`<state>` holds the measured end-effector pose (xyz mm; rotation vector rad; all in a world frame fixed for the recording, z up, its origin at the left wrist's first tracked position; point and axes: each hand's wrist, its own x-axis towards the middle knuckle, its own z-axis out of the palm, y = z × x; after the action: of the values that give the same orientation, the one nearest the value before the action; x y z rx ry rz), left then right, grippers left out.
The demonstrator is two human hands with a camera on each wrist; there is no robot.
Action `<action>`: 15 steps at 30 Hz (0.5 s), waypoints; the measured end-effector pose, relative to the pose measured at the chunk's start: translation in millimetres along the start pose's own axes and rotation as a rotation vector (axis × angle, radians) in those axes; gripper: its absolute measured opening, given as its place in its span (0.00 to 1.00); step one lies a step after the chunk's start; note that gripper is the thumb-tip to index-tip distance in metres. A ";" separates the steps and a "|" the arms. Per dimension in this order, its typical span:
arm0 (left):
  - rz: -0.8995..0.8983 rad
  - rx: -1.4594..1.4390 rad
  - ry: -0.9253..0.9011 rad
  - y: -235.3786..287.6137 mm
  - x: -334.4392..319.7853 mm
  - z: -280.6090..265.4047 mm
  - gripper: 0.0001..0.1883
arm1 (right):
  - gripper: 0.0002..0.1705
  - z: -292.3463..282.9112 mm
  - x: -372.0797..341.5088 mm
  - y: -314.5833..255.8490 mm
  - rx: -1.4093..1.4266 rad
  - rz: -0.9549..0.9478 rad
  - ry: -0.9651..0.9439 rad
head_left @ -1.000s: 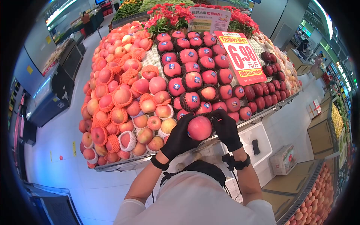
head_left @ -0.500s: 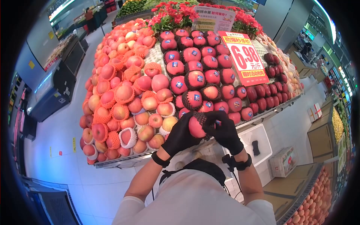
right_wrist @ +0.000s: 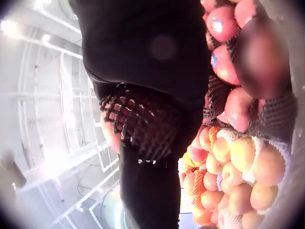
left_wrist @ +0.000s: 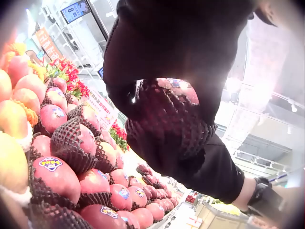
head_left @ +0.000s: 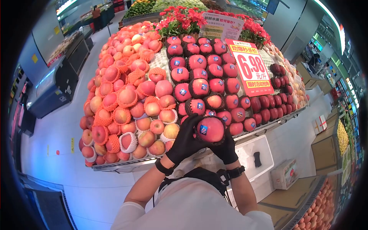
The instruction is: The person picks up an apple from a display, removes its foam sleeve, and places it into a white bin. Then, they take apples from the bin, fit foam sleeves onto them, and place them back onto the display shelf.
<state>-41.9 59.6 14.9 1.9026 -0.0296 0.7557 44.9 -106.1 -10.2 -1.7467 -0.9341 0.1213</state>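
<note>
Both hands wear black gloves and hold one large red apple with a blue sticker facing up. The left hand curls round its left side; the right hand grips it from the lower right. Black foam netting wraps the apple in the left wrist view, between the left hand and the right hand. In the right wrist view the netting covers much of the fruit beneath the right hand. Rows of stickered red apples lie just beyond the hands.
Apples in orange and white netting are heaped at the left. A red and yellow price sign stands among darker apples. Red flowers line the back. A white bin sits below the display's front edge, right of the hands.
The apple has turned so its sticker faces up, and its netting now sits lower around it. The right hand has moved from over the apple's right side to below it.
</note>
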 end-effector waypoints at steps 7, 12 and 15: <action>-0.164 -0.063 -0.063 -4.3 -9.4 2.4 0.42 | 0.38 -2.7 0.8 -11.1 0.087 0.061 0.047; -0.188 -0.146 -0.123 -1.6 -6.6 -2.6 0.41 | 0.29 -8.2 -2.5 6.0 0.144 0.092 -0.034; -0.024 0.075 -0.129 8.9 1.1 -5.0 0.43 | 0.29 -1.4 -3.4 31.2 0.746 0.291 -0.082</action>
<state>-46.5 60.0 24.0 2.0177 -0.0587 0.6249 59.6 -112.2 -37.2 -1.1668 -0.5724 0.6496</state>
